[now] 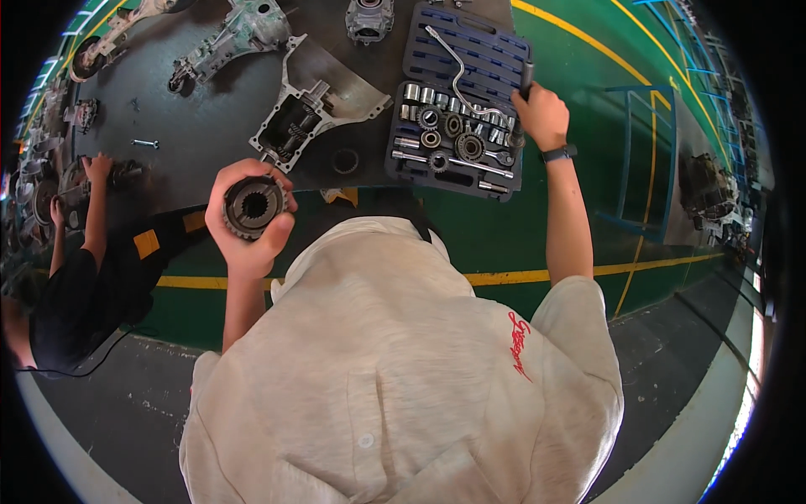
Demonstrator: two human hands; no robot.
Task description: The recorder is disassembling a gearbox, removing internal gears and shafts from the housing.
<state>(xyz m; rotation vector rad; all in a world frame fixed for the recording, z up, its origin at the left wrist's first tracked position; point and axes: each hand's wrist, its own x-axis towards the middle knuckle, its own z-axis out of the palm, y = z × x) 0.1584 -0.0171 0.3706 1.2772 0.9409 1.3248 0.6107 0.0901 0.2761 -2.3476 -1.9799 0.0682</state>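
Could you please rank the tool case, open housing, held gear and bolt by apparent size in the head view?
1. Tool case
2. Open housing
3. Held gear, possibly enlarged by nearness
4. Bolt

Left of the frame's centre, your toothed ring (254, 207) is grey metal with a dull sheen. At upper right you have a dark handle (527, 78) that looks matt; its material is unclear. Beside it, your tool case (493, 48) looks like matt, ribbed plastic, while the sockets (427, 95) and cranked bar (458, 63) are smooth, glossy metal. At upper centre, your housing (328, 123) is dull cast metal. Your shirt (420, 328) at lower centre is matt, creased cloth.
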